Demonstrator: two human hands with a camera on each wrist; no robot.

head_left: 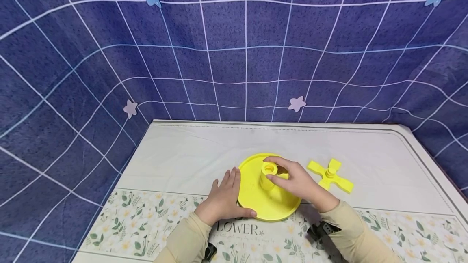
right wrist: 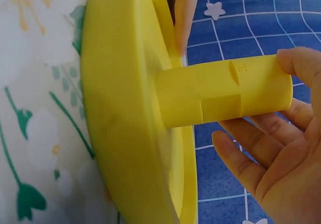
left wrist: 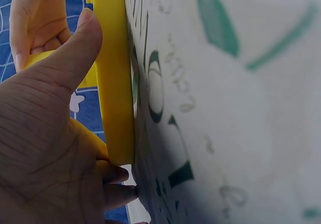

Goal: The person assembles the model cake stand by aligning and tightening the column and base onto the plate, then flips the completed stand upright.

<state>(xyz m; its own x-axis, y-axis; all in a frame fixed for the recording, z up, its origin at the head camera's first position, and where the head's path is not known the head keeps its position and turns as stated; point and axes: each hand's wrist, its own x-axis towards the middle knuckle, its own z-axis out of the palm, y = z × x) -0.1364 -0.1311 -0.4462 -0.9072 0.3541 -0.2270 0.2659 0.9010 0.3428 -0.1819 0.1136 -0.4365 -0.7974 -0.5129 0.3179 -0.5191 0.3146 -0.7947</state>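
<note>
A round yellow plate [head_left: 252, 202] with a raised rim lies flat on the table. From its middle rises a hollow yellow tube [head_left: 268, 180], upright, with a round opening on top and flat notches cut in its side. My right hand [head_left: 300, 180] pinches the tube's upper end between thumb and index finger; the other fingers stay off it in the right wrist view. At the plate's left edge my left hand [head_left: 224, 200] rests with long, straight fingers along the rim. Its thumb [left wrist: 83, 43] reaches along the near edge.
To the right of the plate lies a yellow four-armed cross [head_left: 330, 175] with a short stud in its centre. A white tablecloth [head_left: 190, 153] with a floral band covers the table. Blue curtain fabric [head_left: 226, 64] with a star and grid pattern hangs behind and at both sides.
</note>
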